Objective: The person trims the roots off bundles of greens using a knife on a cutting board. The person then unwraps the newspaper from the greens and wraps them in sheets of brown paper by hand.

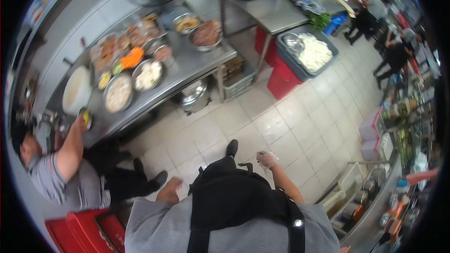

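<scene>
My left hand (174, 184) is bare and hangs low at my side, above the floor, with loose fingers and nothing seen in it. My right hand (268, 159) wears a clear plastic glove and is held out in front of me over the tiles. Its fingers are curled together, and whether anything small is inside I cannot make out. Neither hand touches a table or container. Between them is my black apron (229, 197), worn over a grey shirt. One black shoe (232, 148) shows ahead of it.
At left, a co-worker (70, 173) reaches to a steel counter (187, 68) holding bowls of food and a white tub (77, 90). A grey bin (324, 68) of white pieces stands ahead on red containers (282, 82). Shelving (370, 206) lines the right; people stand farther back.
</scene>
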`<state>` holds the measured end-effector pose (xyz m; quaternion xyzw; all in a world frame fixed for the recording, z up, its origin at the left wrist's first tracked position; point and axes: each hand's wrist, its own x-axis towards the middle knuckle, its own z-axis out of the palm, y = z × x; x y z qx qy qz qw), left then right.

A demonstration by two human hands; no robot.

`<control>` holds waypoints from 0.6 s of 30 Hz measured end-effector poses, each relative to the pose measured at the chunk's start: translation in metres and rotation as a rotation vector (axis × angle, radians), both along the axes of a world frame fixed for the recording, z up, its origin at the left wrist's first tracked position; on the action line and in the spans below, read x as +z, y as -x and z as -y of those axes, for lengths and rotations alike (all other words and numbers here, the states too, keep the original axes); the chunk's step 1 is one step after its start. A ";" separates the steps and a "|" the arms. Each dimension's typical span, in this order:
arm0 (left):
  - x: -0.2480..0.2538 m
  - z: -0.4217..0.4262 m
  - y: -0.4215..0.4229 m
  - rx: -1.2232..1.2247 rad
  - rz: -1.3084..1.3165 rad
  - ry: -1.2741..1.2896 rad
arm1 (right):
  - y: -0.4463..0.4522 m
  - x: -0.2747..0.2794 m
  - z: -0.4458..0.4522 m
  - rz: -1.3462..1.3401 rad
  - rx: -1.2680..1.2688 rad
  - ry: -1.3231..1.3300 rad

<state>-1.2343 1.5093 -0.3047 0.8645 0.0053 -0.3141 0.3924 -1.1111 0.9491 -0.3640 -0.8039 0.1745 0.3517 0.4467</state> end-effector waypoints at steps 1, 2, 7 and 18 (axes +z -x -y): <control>-0.025 -0.007 0.002 -0.079 0.015 -0.079 | 0.004 0.012 0.020 0.005 -0.019 0.104; -0.009 0.005 -0.036 -0.282 -0.157 -0.166 | 0.011 0.019 0.046 0.005 -0.033 0.214; -0.084 0.094 -0.224 -0.767 -0.326 -0.473 | 0.154 -0.113 0.212 0.088 -0.439 -0.030; 0.018 0.668 -0.465 -1.019 -0.235 0.196 | 0.253 -0.058 0.279 -0.298 -0.305 0.380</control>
